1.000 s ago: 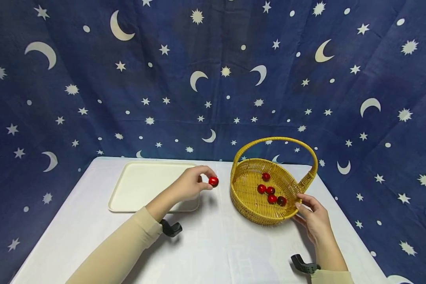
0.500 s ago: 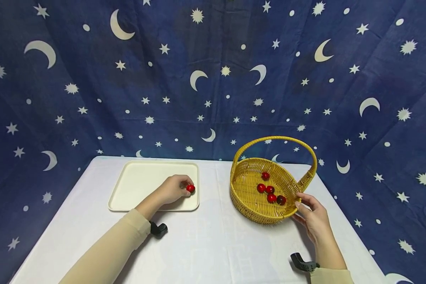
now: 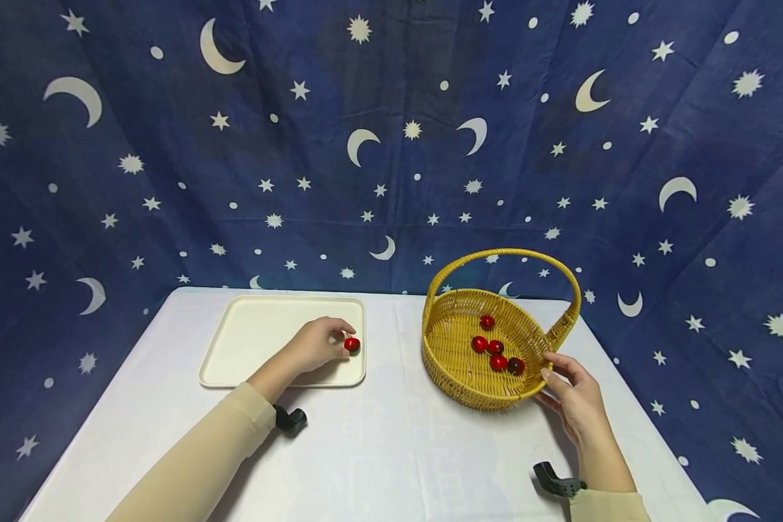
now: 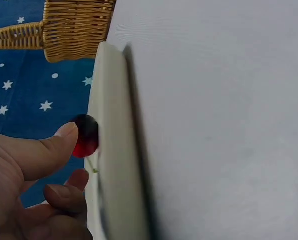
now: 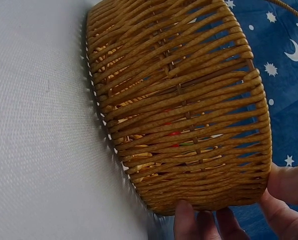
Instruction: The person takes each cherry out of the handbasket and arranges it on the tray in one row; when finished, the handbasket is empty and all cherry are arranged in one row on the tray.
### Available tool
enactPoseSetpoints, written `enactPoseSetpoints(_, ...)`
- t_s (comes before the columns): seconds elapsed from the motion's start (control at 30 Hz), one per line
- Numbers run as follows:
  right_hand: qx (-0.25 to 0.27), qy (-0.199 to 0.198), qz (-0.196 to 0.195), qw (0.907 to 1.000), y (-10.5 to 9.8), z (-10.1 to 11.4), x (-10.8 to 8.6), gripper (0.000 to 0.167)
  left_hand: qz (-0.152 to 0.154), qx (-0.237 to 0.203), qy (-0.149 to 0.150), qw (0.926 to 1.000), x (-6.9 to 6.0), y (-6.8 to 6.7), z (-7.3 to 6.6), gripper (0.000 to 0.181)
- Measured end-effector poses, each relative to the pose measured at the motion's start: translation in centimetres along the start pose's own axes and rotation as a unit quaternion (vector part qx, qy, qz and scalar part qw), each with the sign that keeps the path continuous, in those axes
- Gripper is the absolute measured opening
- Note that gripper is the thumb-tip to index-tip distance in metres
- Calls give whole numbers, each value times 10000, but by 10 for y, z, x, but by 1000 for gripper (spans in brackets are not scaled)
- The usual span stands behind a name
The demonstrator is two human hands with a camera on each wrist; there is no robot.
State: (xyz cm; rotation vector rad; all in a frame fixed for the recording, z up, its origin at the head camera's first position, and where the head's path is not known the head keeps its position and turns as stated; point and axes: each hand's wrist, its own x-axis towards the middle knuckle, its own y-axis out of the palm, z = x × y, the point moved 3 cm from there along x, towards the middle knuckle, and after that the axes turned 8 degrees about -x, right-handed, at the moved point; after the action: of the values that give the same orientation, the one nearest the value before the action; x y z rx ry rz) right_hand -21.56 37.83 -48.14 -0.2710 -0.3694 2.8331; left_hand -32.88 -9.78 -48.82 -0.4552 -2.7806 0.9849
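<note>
A dark red cherry (image 3: 351, 346) sits at the right end of the cream tray (image 3: 235, 341). My left hand (image 3: 315, 344) is over that end, its thumb beside the cherry and its index finger apart from it. In the left wrist view, the cherry (image 4: 85, 136) shows a green stem near the tray's rim, and the thumb overlaps it; the other fingers stand away. My right hand (image 3: 579, 399) grips the right rim of the yellow wicker basket (image 3: 460, 388), thumb on the rim and fingers underneath. Several cherries (image 3: 499, 362) lie inside the basket.
A white cloth covers the table (image 3: 378, 449). The basket's tall arched handle (image 3: 502, 254) rises over its opening. Behind the table hangs a dark blue curtain (image 3: 339, 94) with moons and stars.
My left hand has moved left with a cherry from between tray and basket to the tray's right end, and its fingers have parted from the cherry. The right hand stays on the basket.
</note>
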Motion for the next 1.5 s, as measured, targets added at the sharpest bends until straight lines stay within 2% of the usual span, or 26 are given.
enactPoseSetpoints(0.17,-8,93,4,10000,0,0,1,43,-84,59,352,9993,-2,-8,-17,42)
enactPoseSetpoints(0.27,-25,126,-23,9999,-1,-1,2,43,6,-68,588,9982,-4,-7,-36,43)
enactPoseSetpoints(0.37,-36,117,-36,9999,-3,-2,2,42,162,-195,867,9959,-6,0,-59,43)
enactPoseSetpoints(0.53,40,-16,36,10000,-5,-3,0,38,438,-284,1396,9888,-9,23,-98,41)
enactPoseSetpoints(0.7,184,-124,166,9996,-7,-3,-1,35,830,-480,1783,9793,-9,49,-133,38)
enactPoseSetpoints(0.83,237,-153,249,9993,-7,-2,0,34,965,-489,2069,9724,-3,72,-155,32)
enactPoseSetpoints(0.93,197,-120,257,9994,-8,-3,1,32,1046,-387,2196,9692,5,93,-165,29)
enactPoseSetpoints(1.1,210,-68,289,9993,-7,-4,1,31,1365,-42,2050,9692,25,128,-178,32)
enactPoseSetpoints(1.27,201,-126,323,9992,-6,-2,2,31,1707,51,1600,9722,52,159,-187,38)
enactPoseSetpoints(1.37,222,-167,324,9991,-6,-2,2,31,1911,0,1337,9724,66,172,-190,45)
enactPoseSetpoints(1.5,154,-171,327,9992,-5,-3,2,31,2201,222,1240,9673,78,185,-189,50)
